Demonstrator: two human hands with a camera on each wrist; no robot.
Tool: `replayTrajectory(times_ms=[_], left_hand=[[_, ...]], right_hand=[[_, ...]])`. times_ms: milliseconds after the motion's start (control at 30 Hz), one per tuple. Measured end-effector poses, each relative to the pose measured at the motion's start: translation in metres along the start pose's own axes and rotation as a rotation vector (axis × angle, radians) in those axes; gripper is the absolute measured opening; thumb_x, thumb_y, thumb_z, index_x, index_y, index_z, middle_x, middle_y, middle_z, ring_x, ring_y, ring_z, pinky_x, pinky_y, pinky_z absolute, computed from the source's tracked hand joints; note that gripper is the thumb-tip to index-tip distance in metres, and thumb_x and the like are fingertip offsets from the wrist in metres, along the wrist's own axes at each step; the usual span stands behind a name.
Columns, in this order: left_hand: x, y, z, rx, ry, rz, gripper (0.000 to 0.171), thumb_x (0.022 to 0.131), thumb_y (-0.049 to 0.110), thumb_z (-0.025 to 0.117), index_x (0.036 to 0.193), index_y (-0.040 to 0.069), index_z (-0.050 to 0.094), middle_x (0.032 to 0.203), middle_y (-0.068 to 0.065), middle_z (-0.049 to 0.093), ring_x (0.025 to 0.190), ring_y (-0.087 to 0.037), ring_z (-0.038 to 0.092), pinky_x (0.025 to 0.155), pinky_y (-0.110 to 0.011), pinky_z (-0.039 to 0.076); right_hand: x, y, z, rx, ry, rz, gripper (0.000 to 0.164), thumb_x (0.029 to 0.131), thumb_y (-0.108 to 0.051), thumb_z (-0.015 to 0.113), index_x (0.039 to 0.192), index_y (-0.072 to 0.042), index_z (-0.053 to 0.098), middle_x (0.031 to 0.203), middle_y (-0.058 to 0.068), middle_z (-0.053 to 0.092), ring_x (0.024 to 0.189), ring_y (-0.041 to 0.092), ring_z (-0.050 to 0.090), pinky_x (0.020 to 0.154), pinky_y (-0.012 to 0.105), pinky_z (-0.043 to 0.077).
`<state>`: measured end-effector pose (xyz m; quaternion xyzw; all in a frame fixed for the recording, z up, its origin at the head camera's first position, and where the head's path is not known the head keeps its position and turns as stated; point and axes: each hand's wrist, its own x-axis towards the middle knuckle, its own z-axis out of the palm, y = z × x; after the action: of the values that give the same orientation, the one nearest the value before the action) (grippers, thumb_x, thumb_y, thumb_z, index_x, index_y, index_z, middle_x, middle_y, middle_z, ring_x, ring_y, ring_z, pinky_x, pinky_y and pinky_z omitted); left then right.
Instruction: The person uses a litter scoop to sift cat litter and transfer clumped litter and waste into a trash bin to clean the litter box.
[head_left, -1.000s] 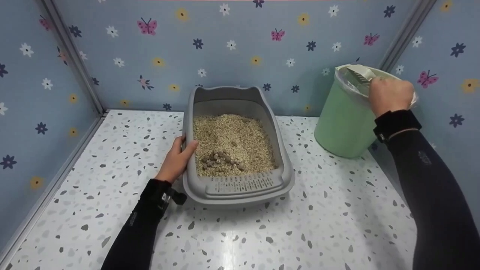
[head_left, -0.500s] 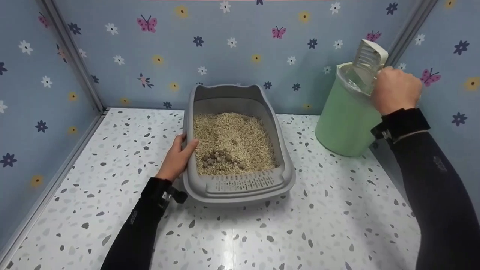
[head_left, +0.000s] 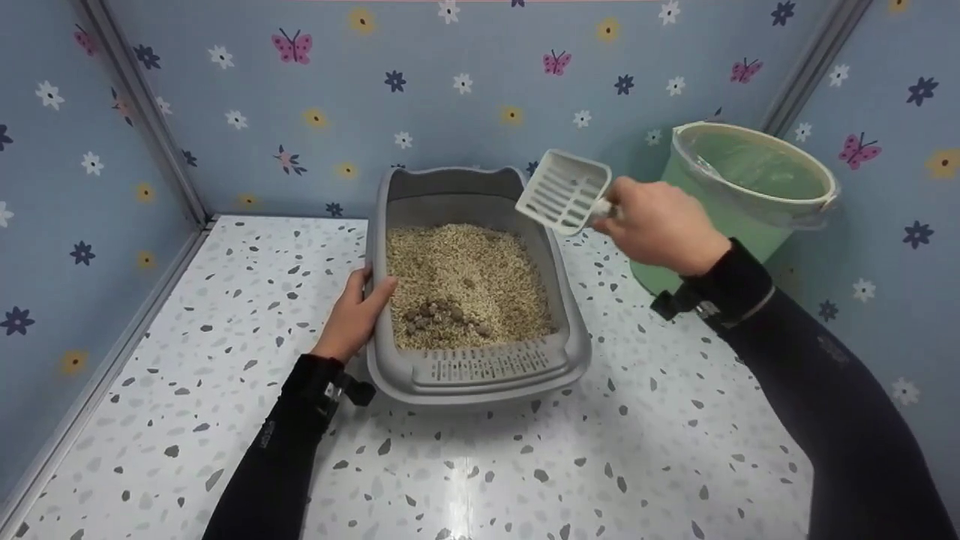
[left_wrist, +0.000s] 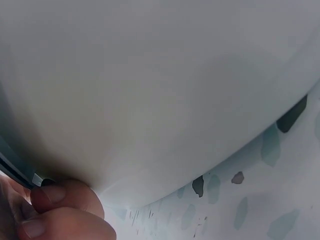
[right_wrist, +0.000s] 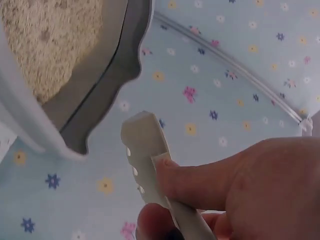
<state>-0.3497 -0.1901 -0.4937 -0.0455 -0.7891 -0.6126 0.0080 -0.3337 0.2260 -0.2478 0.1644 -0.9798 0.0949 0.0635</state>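
My left hand (head_left: 354, 315) grips the left rim of a grey litter box (head_left: 574, 352), thumb over the edge. In the left wrist view its curled fingers (left_wrist: 72, 215) lie against the box's outer wall (left_wrist: 160, 100). Pale granular litter (head_left: 472, 262) fills the box, with a cluster of dark brown clumps (head_left: 435, 315) near the front left. My right hand (head_left: 660, 225) holds a white slotted litter scoop (head_left: 568, 191) by its handle, beside the box's back right corner. The scoop's slots show no clumps. In the right wrist view the thumb presses along the scoop (right_wrist: 145, 140).
A green bin (head_left: 750, 206) with a clear plastic liner stands at the back right, partly behind the right hand. Flower-patterned wall panels (head_left: 465, 135) enclose the speckled white surface (head_left: 480, 480) at the back and both sides.
My right hand has brought the scoop out of the bin's mouth, up and then left to the litter box's back right corner. The left hand and the box have stayed in place.
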Motion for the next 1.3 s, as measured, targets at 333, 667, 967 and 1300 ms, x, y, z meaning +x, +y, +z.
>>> replayTrajectory(times_ms=[333,667,967,1300], left_hand=[[-0.001,0.0,0.0,0.005,-0.025,0.011,0.094,0.111,0.071,0.053,0.178,0.014,0.021,0.172,-0.023,0.038,0.146,-0.039,0.049,0.123,-0.057,0.038],[0.002,0.001,-0.002,0.008,0.008,0.009,0.095,0.108,0.073,0.055,0.176,0.013,0.028,0.164,-0.024,0.047,0.138,-0.039,0.053,0.119,-0.054,0.041],[0.0,0.003,0.0,0.001,0.005,-0.002,0.09,0.109,0.072,0.056,0.175,0.017,0.03,0.16,-0.024,0.049,0.135,-0.04,0.055,0.117,-0.055,0.043],[-0.002,0.002,0.0,0.006,-0.019,0.016,0.089,0.113,0.067,0.052,0.178,0.013,0.023,0.173,-0.022,0.036,0.147,-0.04,0.047,0.123,-0.057,0.037]], right_hand=[[0.015,-0.04,0.071,-0.131,-0.292,-0.091,0.029,0.107,-0.036,0.074,0.106,-0.008,0.078,0.087,0.007,0.073,0.075,0.029,0.067,0.071,0.053,0.06],[0.04,-0.06,0.075,-0.292,-0.59,-0.07,0.035,0.106,-0.034,0.068,0.079,-0.012,0.071,0.074,0.004,0.072,0.064,0.02,0.062,0.06,0.037,0.051],[0.058,-0.07,0.065,-0.344,-0.761,-0.057,0.04,0.1,-0.023,0.066,0.062,-0.017,0.057,0.061,0.002,0.064,0.055,0.017,0.056,0.054,0.032,0.044],[0.07,-0.08,0.083,-0.458,-0.851,-0.228,0.039,0.089,-0.004,0.058,0.058,-0.02,0.041,0.06,-0.005,0.04,0.057,0.013,0.034,0.055,0.03,0.032]])
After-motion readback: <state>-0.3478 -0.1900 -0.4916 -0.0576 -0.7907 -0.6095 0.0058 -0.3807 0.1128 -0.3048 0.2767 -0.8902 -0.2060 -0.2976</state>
